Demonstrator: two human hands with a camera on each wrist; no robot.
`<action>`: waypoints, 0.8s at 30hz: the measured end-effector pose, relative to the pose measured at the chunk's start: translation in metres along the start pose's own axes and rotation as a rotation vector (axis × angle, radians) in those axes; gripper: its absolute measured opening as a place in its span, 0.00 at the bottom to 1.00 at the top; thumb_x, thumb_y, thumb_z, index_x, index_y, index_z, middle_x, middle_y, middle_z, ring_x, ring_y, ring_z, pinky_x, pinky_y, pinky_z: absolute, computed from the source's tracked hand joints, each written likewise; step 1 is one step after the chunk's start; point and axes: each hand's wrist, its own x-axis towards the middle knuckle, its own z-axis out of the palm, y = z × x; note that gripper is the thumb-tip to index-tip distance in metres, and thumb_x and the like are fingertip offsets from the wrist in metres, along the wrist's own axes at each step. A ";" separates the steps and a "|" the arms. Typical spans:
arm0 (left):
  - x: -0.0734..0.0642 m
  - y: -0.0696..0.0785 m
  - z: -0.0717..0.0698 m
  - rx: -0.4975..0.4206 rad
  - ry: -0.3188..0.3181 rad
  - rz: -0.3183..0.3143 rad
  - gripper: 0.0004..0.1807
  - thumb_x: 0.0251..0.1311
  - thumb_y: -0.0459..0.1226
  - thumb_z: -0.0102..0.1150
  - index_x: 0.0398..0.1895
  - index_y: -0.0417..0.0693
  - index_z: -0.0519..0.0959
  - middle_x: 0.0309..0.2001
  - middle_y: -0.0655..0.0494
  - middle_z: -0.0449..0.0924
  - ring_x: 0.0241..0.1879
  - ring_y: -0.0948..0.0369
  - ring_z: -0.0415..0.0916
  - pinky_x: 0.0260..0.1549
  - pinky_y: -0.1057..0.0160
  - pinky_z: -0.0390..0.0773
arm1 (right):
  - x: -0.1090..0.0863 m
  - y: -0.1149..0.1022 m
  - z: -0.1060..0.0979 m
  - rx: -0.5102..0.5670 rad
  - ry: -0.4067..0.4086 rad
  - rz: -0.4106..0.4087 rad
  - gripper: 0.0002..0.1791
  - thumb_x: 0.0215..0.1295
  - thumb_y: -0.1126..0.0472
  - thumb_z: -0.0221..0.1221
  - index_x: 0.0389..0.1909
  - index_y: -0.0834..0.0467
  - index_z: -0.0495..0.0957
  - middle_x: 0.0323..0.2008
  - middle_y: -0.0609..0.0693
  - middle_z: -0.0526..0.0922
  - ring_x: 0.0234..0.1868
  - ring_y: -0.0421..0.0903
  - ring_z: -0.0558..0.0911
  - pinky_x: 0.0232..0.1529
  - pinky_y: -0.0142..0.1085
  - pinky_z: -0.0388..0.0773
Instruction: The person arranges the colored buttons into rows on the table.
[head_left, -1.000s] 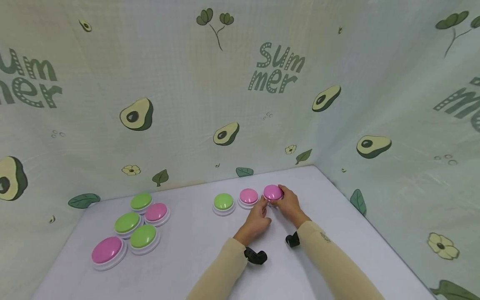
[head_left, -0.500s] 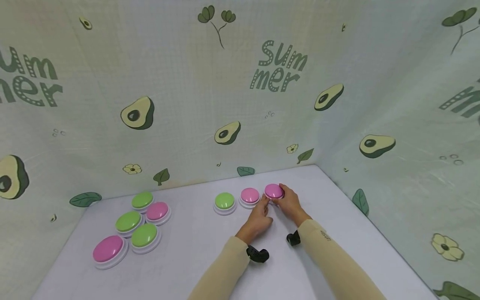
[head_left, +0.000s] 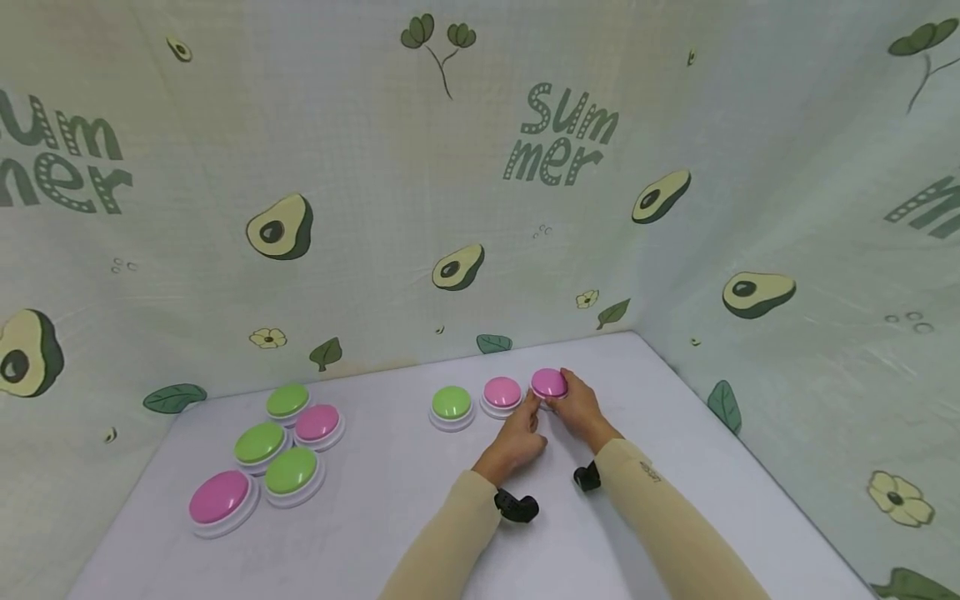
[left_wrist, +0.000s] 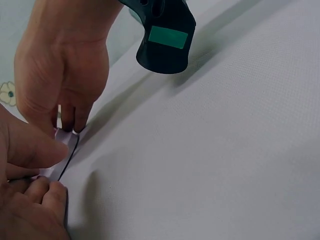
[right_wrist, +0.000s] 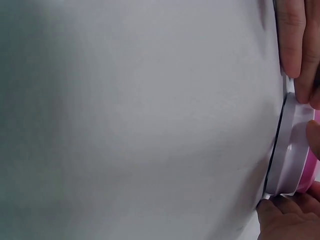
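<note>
Near the surface's (head_left: 375,508) far right corner, the right hand (head_left: 582,410) pinches a pink button (head_left: 549,382). The left hand (head_left: 515,444), forefinger (head_left: 528,407) straight, touches it.

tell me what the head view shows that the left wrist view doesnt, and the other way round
Only the head view: the cluster of five buttons, the separate green button and the printed word "summer".

Only the left wrist view: the green label on a black wrist device.

Both: the left hand, the right hand, some of the pink button between them, and the white table.
</note>
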 end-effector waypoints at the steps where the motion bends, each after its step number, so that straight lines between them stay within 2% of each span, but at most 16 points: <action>1: 0.000 0.000 0.000 -0.015 -0.003 0.003 0.49 0.49 0.16 0.52 0.80 0.26 0.51 0.84 0.36 0.41 0.81 0.46 0.51 0.77 0.55 0.58 | 0.000 0.000 0.000 -0.002 0.005 -0.009 0.39 0.72 0.68 0.62 0.76 0.77 0.56 0.75 0.75 0.61 0.76 0.70 0.62 0.77 0.58 0.59; 5: 0.000 0.001 -0.001 -0.029 -0.003 0.011 0.48 0.50 0.16 0.52 0.79 0.24 0.51 0.83 0.34 0.41 0.80 0.44 0.50 0.77 0.54 0.58 | -0.002 -0.001 0.001 -0.010 0.019 -0.034 0.38 0.72 0.69 0.61 0.76 0.78 0.56 0.75 0.75 0.61 0.76 0.71 0.62 0.78 0.59 0.58; 9: -0.003 0.003 0.000 -0.028 0.001 0.011 0.45 0.56 0.18 0.54 0.79 0.24 0.51 0.83 0.34 0.42 0.81 0.44 0.50 0.77 0.54 0.58 | -0.002 0.001 0.006 -0.031 0.037 -0.069 0.38 0.72 0.70 0.60 0.76 0.78 0.55 0.75 0.76 0.60 0.77 0.70 0.61 0.78 0.58 0.56; 12: -0.006 0.003 -0.001 -0.053 0.004 0.006 0.43 0.60 0.20 0.54 0.79 0.24 0.51 0.84 0.35 0.42 0.80 0.43 0.50 0.77 0.52 0.57 | -0.003 0.001 0.012 -0.049 0.065 -0.100 0.38 0.70 0.71 0.60 0.76 0.78 0.55 0.74 0.77 0.61 0.77 0.71 0.60 0.79 0.59 0.55; 16: -0.012 0.001 0.000 -0.098 0.008 0.001 0.41 0.62 0.21 0.56 0.78 0.23 0.53 0.83 0.34 0.44 0.80 0.42 0.51 0.77 0.50 0.57 | -0.006 -0.002 0.015 -0.064 0.109 -0.102 0.40 0.67 0.70 0.62 0.75 0.79 0.56 0.73 0.80 0.59 0.76 0.74 0.59 0.78 0.61 0.56; 21: -0.023 0.001 -0.006 -0.115 -0.037 -0.002 0.39 0.64 0.23 0.56 0.78 0.22 0.54 0.81 0.30 0.49 0.80 0.43 0.52 0.78 0.49 0.57 | -0.015 -0.010 0.015 -0.066 0.144 -0.064 0.43 0.64 0.68 0.64 0.75 0.79 0.55 0.74 0.83 0.51 0.73 0.78 0.61 0.74 0.63 0.63; 24: -0.034 0.005 -0.014 -0.096 -0.078 -0.022 0.37 0.69 0.25 0.55 0.78 0.23 0.55 0.79 0.31 0.55 0.78 0.43 0.57 0.76 0.49 0.60 | -0.019 -0.019 0.016 -0.063 0.179 -0.054 0.44 0.64 0.66 0.66 0.75 0.78 0.56 0.74 0.82 0.51 0.72 0.78 0.65 0.72 0.63 0.67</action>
